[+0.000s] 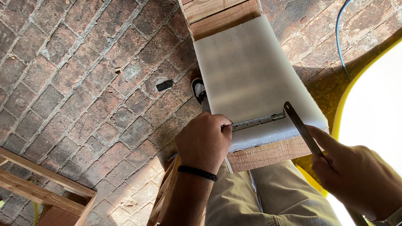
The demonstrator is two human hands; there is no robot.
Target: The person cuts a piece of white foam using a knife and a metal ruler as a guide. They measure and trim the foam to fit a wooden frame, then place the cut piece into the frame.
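Measuring step: left hand (pixel 205 142) grips a tape measure (pixel 258 121) across the foam sheet (pixel 251 80); right hand (pixel 359 175) pinches a thin blade (pixel 302 128) at the foam's near edge, likely aligning next

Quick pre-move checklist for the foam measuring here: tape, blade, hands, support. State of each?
1. Tape measure lies flat across the white foam sheet near its front edge: ok.
2. Left hand pins the tape's left end at the foam's left edge: ok.
3. Thin metal blade in the right hand, tip meeting the tape's end: ok.
4. Blade's tip is on a mark: cannot tell.
5. Foam rests squarely on the wooden frame: ok.
6. Blue hose is away from the work: ok.
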